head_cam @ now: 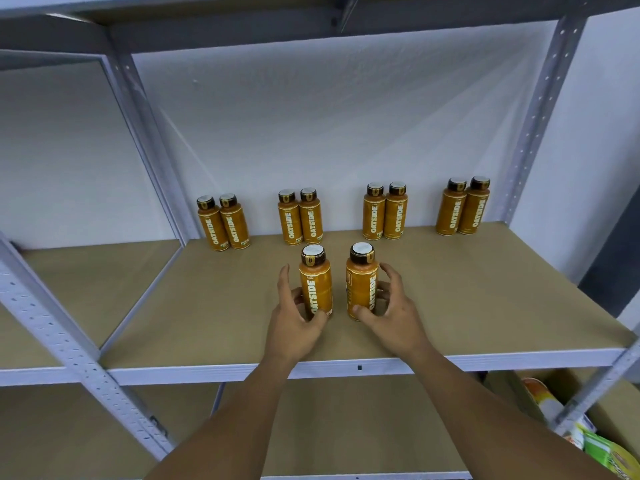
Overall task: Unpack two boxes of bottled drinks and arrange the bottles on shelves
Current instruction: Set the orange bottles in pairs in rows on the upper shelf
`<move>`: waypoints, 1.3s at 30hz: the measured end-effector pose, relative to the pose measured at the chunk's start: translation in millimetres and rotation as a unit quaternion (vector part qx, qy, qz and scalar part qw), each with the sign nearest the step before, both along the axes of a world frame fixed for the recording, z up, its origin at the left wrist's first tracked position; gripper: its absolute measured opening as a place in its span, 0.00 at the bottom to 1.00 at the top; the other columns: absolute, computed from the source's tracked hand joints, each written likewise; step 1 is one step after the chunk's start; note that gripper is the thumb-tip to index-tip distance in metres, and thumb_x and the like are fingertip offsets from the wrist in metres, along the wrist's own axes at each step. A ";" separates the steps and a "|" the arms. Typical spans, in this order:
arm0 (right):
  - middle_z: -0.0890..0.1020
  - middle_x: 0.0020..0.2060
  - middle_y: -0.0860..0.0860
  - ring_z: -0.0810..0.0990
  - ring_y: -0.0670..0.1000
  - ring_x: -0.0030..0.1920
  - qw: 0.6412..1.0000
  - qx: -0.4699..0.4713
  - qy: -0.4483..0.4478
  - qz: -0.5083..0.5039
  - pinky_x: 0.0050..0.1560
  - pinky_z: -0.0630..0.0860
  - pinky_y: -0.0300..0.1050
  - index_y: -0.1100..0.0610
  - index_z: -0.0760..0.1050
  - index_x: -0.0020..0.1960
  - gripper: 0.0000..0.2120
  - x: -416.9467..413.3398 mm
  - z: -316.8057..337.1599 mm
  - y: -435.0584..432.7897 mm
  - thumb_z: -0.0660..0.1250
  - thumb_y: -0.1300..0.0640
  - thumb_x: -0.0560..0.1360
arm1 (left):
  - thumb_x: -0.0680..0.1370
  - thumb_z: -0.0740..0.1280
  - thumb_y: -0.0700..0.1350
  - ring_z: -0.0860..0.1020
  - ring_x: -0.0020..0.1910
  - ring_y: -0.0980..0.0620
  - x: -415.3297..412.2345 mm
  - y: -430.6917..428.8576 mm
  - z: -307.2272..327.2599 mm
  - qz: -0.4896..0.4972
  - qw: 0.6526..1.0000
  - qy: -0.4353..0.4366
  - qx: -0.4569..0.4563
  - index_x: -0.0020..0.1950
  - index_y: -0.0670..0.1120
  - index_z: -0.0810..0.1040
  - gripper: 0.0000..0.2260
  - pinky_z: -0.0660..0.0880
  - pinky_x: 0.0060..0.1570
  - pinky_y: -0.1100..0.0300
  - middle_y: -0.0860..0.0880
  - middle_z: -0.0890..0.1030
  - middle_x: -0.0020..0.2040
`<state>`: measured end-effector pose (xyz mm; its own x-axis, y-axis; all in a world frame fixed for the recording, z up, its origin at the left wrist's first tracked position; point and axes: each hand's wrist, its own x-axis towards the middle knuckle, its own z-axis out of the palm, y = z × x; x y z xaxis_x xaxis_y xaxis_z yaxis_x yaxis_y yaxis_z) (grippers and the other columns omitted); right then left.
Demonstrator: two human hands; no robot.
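At frame centre the left bottle (316, 284) is held in the left grip (294, 315), the right bottle (361, 282) in the right grip (393, 308), both upright on the shelf (207, 306)

Shelf board (467, 299): tan and matt, flat and smooth, with the look of pressed fibreboard; no shine anywhere on it.
Frame (519, 363): metal painted pale grey, smooth, with a faint satin sheen; the uprights are punched with rows of small holes.
Wall (329, 133): white paint, matt, finely rough and stippled.
Bottle (316, 285): orange printed wrap, smooth, with a soft sheen; looks like plastic film.
Cap (362, 254): dark brown, smooth, plastic by the look; the top carries a pale disc that catches the light.
Box (613, 414): brown cardboard, matt.
Packets (602, 448): brightly printed and glossy; whether film or card cannot be told.
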<state>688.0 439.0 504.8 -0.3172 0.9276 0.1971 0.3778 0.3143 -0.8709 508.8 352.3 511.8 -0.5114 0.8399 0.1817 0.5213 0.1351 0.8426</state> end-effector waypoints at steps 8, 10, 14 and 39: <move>0.75 0.72 0.50 0.77 0.51 0.66 1.000 0.001 -0.009 0.009 0.64 0.76 0.47 0.41 0.51 0.80 0.46 -0.9 -0.9 0.5 0.77 0.47 0.73 | 0.75 0.77 0.50 0.78 0.66 0.49 1.0 -0.5 1.5 0.002 1.000 0.008 -0.005 0.82 0.61 0.42 0.50 0.77 0.65 0.49 0.49 0.76 0.72; 0.74 0.72 0.51 0.77 0.51 0.65 1.000 -0.001 -0.009 0.009 0.64 0.77 0.48 0.41 0.52 0.80 0.46 -1.7 -0.2 0.5 0.78 0.46 0.72 | 0.75 0.77 0.51 0.78 0.65 0.50 0.4 0.2 0.1 0.002 1.000 0.009 -0.004 0.82 0.61 0.43 0.50 0.77 0.64 0.50 0.49 0.76 0.71; 0.74 0.72 0.50 0.77 0.50 0.65 1.000 0.003 -0.011 0.010 0.64 0.77 0.48 0.41 0.52 0.80 0.47 -1.6 0.1 0.2 0.78 0.45 0.72 | 0.74 0.78 0.52 0.79 0.64 0.51 -0.5 2.1 -1.4 -0.001 1.000 0.010 -0.002 0.82 0.61 0.43 0.50 0.77 0.64 0.52 0.50 0.77 0.70; 0.74 0.71 0.51 0.77 0.48 0.61 1.000 0.000 -0.006 0.023 0.60 0.77 0.48 0.38 0.50 0.80 0.49 -1.7 20.2 0.0 0.79 0.41 0.69 | 0.74 0.77 0.54 0.75 0.68 0.51 -9.2 2.3 24.2 -0.088 0.996 0.001 0.007 0.82 0.64 0.47 0.47 0.77 0.63 0.52 0.52 0.70 0.76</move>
